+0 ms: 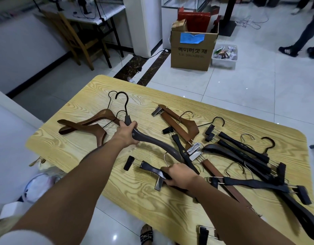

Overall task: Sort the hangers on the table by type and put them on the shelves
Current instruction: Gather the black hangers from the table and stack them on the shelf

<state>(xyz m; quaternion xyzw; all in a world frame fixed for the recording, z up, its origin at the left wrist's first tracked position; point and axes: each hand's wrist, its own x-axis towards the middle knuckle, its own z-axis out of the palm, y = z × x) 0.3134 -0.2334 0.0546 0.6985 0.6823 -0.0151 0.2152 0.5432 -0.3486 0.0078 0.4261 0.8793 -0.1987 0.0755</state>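
My left hand (128,133) grips a grey-brown coat hanger (152,140) near its neck, its black hook pointing away from me. Two brown wooden coat hangers (85,125) lie just left of it on the light wood table (78,149). My right hand (181,175) grips a dark clip hanger (150,167) near its middle. A brown clip hanger (179,124) lies in the middle of the table. Several dark clip hangers and coat hangers (244,152) lie tangled on the right side.
A cardboard box (192,48) and a white plastic bin (224,55) stand on the tiled floor beyond the table. A wooden chair (76,38) and a desk are at the back left. Another person's legs (301,39) show at the far right. Bags (41,179) lie left of the table.
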